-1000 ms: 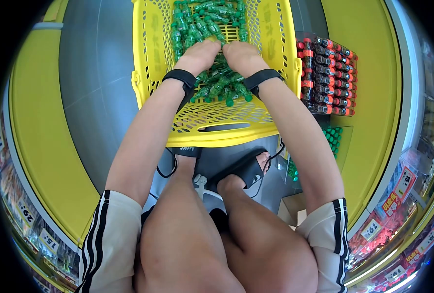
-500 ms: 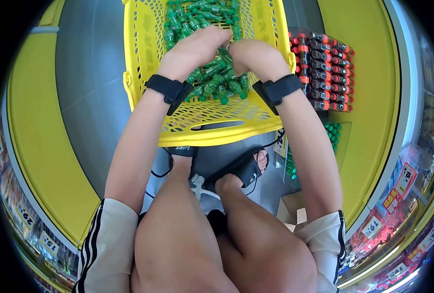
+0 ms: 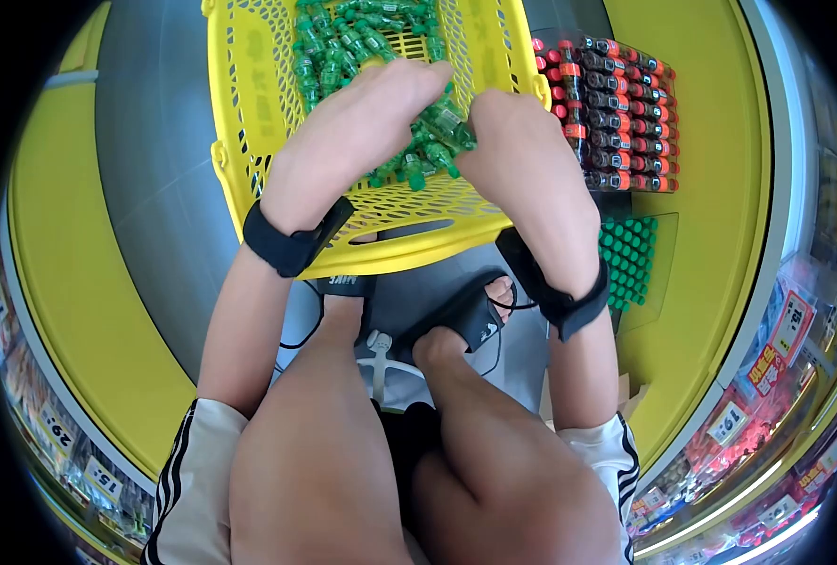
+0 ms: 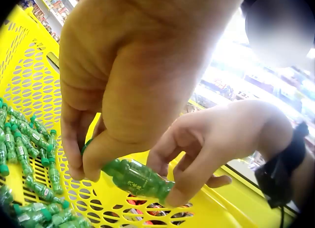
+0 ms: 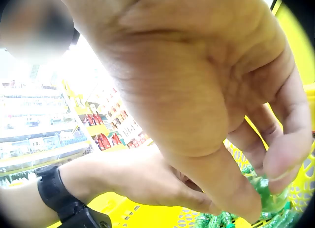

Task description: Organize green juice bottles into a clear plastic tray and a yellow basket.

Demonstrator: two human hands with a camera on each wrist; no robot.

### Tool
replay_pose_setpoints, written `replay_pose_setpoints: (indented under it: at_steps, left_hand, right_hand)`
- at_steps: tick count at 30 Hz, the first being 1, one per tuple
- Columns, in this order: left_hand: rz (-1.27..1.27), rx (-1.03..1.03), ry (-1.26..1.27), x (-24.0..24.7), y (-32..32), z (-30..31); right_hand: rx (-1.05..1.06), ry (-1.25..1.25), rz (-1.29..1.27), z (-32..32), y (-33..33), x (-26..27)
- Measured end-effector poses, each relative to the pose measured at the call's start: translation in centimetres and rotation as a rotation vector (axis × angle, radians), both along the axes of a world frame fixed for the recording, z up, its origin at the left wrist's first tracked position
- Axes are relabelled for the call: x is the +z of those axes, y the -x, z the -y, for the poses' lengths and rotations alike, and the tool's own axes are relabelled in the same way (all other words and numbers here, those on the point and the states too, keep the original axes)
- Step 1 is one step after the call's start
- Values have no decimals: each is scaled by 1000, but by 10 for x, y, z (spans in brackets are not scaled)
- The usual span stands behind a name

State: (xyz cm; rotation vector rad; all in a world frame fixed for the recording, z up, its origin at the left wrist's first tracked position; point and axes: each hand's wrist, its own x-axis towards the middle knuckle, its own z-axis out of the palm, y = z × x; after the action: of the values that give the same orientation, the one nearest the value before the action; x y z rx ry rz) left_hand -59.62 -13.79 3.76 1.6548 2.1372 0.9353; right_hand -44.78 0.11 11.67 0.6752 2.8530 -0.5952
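Note:
A small green bottle (image 4: 140, 180) is held between both hands over the yellow basket (image 3: 371, 256). My left hand (image 3: 352, 132) pinches its green-capped end between thumb and fingers, as the left wrist view shows. At the other end, the thumb and fingers of my right hand (image 3: 531, 160) pinch the bottle. Several more green bottles (image 3: 319, 47) lie in rows and loose heaps on the basket's bottom, below and beyond the hands. The left hand hides part of them in the head view.
Right of the basket stands a clear bin of dark bottles with red caps (image 3: 621, 113). Nearer sits another bin of green-capped bottles (image 3: 630, 259). Yellow ledges (image 3: 710, 188) curve along both sides, with priced shelves beyond. Sandalled feet are below the basket's near rim.
Both hands have risen from the bottles toward me, and the right hand has moved rightward. The bottle between them has come into sight. The basket has shifted left in view.

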Motion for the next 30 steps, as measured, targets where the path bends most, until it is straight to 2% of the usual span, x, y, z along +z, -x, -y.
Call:
replay_pose_setpoints:
  at_steps: [2,4,5,9,11,13,16,17,20,21,23,27,29,30]
  left_hand:
    - [38,-7,15,24,-6,-3]
    - [115,-25,216,48,-15,-4]
    - [109,-39,215,50,-17,-5]
    - [247,-120,113,56,-25,-6]
    - [314,-142,93,61,-31,-6]
    - [295,-166,132,68,-33,-7]
    - [660,-134,249,77,-36,-12]
    - [663,-138,247,77,-39,-13]
    - [913,-83,187,74,-48,-16]
    - [911,-87,189,73,-51,-18]
    - [1017,-94,176,73,-57,-23]
    - [965,-137,124,72,-74,-32]
    - [787,-184,88,71,-80,-36]
    - [787,-186,90,70,-83,-38]
  right_hand:
    - [-70,47,46,-2,-13,7]
    - [-92,54,-54,2,-32,15]
    - [-99,64,-161,4,-39,18]
    - [-242,213,-132,8,-65,29]
    - [-243,195,-147,7,-79,25]
    - [-295,351,-228,8,-90,25]
    - [-299,443,-282,4,-104,19]
    - [-297,492,-339,4,-109,14]
    - [-353,552,-422,6,-119,5]
    - [-390,587,-465,7,-121,3]
    - [-435,637,-456,10,-126,2]
    - [-512,706,-393,11,-135,0]
    - [-531,705,-419,12,-138,-5]
    - [-547,703,-445,12,-139,-7]
